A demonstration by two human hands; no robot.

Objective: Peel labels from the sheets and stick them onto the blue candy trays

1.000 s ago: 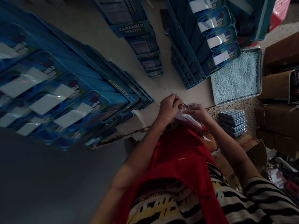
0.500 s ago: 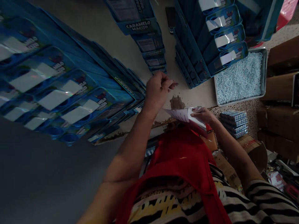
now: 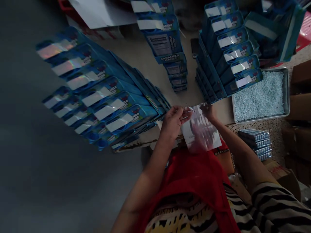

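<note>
Both of your hands are up at the near edge of the table point(image 3: 145, 51), close together, holding a white sheet point(image 3: 200, 131) with rows of dark marks on it. Your left hand point(image 3: 173, 121) pinches the top corner of the sheet, thumb and fingers pressed tight on it. Your right hand point(image 3: 208, 111) is at the other top corner, at about one o'clock from the middle of the sheet; its fingers seem to grip the edge, but the sheet hides most of them. The sheet hangs down over your red apron point(image 3: 194, 181). At nine to ten o'clock from your hands lies a big fan of blue boxes point(image 3: 102, 97), each with a shiny white strip on its lid. At twelve o'clock stands a small pile of boxes point(image 3: 167, 48), and at one o'clock another leaning row of boxes point(image 3: 228, 55). At two to three o'clock sits a metal tray point(image 3: 288, 94) full of tiny pale blue candies point(image 3: 259, 97). I think much is done, since so many boxes already have their strips, and the sheet in your hands looks partly used. I cannot tell how many boxes are left.
</note>
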